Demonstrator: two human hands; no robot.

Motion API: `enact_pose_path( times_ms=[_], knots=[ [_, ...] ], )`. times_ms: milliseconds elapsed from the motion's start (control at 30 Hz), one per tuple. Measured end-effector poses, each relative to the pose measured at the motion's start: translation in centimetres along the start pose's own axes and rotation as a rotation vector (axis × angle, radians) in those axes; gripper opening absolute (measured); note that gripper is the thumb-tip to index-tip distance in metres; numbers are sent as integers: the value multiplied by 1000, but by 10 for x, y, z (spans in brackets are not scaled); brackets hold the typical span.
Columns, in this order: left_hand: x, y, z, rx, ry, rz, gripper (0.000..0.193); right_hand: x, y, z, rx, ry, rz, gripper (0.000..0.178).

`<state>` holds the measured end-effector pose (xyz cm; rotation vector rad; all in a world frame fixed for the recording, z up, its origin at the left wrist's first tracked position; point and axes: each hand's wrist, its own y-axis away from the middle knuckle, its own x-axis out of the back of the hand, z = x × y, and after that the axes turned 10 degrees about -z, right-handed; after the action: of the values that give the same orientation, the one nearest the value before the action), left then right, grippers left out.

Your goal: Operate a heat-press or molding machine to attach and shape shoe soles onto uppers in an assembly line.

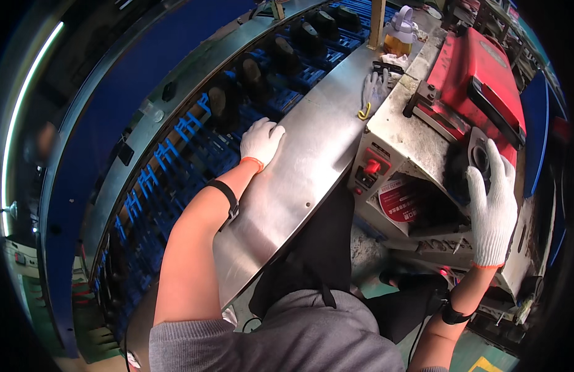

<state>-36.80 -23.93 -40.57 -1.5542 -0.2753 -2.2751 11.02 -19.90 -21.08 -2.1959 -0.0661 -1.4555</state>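
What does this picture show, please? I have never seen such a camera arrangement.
This is one wide fisheye view from a camera on a person's head, looking down, so straight edges seem bent. There is no robot, only the person's two white-gloved hands. The left hand rests at the edge of a metal table, beside a blue rack. The right hand has its fingers at a dark piece by a machine with a red cover; its grip is unclear. Farther off are a grey glove and a bottle.
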Motion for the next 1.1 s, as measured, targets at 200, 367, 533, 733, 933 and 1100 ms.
enact_pose_path(
  times_ms=[200, 367, 533, 733, 933, 1100],
  knots=[
    [-1, 1, 1, 24, 64, 2, 50, -2, 2, 4, -2, 30, 2, 50],
    [-3, 0, -2, 52, 65, 7, 49, -2, 1, 4, 10, 34, 10, 50],
    [-11, -2, -8, 50, -1, 135, 56, -1, 1, 5, -9, 37, 2, 50],
    [-21, -4, -13, -28, -221, 422, 73, -2, 1, 3, 8, 21, 18, 49],
    [-15, 0, -1, 20, -301, 400, 71, 0, 0, 2, -7, 6, 9, 48],
    [-20, -6, -15, -11, -247, 353, 57, 2, 2, 1, -11, 1, 13, 48]
  ],
)
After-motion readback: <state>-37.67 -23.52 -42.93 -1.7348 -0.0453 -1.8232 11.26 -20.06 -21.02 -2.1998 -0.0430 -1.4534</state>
